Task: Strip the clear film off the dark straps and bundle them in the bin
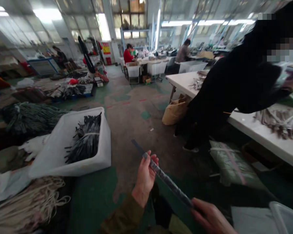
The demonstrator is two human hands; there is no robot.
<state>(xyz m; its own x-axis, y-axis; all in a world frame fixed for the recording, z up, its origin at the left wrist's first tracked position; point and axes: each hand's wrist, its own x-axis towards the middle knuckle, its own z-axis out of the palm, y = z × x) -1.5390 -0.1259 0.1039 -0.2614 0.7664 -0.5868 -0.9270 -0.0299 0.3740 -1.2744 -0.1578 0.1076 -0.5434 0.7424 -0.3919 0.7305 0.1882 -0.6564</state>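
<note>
A long, narrow dark grey strap [169,183] stretches slantwise between my two hands, above the floor. My left hand [146,174] is closed on it near its upper end, thumb on top, and a short end sticks out beyond the fingers. At the lower right, my right hand [211,214] grips the other end, which its fingers hide. To the left, a bundle of similar dark straps [88,139], tied with a light band, lies in a white plastic bin [106,143].
A person in black [224,74] leans over a white table [261,143] on the right. A wrapped bundle [234,162] lies below it, near a tan sack [174,112]. Pale cords [31,208] and dark green strands [31,117] are heaped left. People sit at tables farther back.
</note>
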